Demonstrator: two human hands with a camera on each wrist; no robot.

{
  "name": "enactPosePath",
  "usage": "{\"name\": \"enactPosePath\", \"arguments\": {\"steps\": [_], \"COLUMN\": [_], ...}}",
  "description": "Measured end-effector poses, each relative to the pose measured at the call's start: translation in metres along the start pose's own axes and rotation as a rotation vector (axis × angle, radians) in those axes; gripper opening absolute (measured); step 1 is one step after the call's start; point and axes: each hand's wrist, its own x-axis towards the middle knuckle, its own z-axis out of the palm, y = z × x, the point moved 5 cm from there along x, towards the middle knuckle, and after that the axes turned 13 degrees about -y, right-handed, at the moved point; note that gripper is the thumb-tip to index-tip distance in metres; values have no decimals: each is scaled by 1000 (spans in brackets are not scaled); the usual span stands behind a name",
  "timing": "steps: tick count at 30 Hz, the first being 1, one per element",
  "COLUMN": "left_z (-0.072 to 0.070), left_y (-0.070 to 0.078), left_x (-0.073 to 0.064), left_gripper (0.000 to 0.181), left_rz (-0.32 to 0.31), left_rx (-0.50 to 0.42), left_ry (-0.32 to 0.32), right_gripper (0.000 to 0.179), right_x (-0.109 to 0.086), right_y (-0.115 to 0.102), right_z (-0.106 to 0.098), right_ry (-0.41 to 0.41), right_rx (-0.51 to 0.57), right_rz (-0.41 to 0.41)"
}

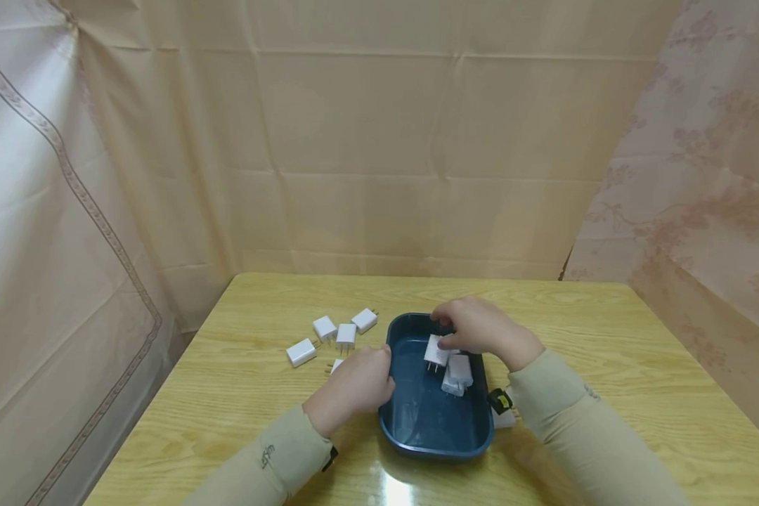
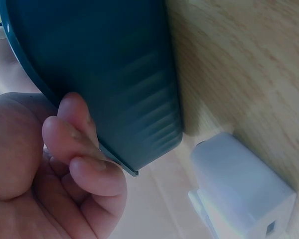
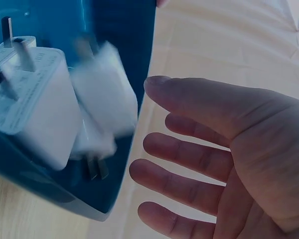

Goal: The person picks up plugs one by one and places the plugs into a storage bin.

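A dark blue plastic bin (image 1: 430, 422) stands on the table with several white plug chargers (image 1: 460, 369) heaped at its right side. My left hand (image 1: 362, 379) grips its left rim, with curled fingertips (image 2: 97, 174) against the outer wall. Over the right part of the bin is my right hand (image 1: 481, 327). Its fingers (image 3: 174, 186) are spread and relaxed, with nothing between them, beside the bin's edge. One charger (image 3: 104, 89) inside looks blurred; another (image 3: 40, 104) has its prongs upward.
More white chargers (image 1: 346, 334) lie loose on the wooden table (image 1: 259, 422), left of the bin. One charger (image 1: 504, 419) is by the bin's right side, partly hidden. Cloth curtains (image 1: 379, 140) hang behind and on both sides.
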Motion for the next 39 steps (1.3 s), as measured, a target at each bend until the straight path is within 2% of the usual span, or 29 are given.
{"name": "enactPosePath", "arguments": {"steps": [11, 22, 34, 39], "left_z": [1, 0, 2, 1], "left_y": [0, 0, 0, 0], "left_x": [0, 0, 0, 0], "left_gripper": [53, 53, 52, 53], "left_rz": [0, -11, -19, -23], "left_rx": [-2, -4, -2, -8], "left_ry": [6, 8, 13, 6], "right_gripper": [47, 47, 45, 43], "right_x": [-3, -8, -28, -39], "right_y": [-1, 1, 10, 17], "right_z": [-1, -4, -12, -12], "right_ry": [1, 14, 21, 35], "right_rx": [28, 55, 76, 72], "right_rz": [22, 4, 48, 40]}}
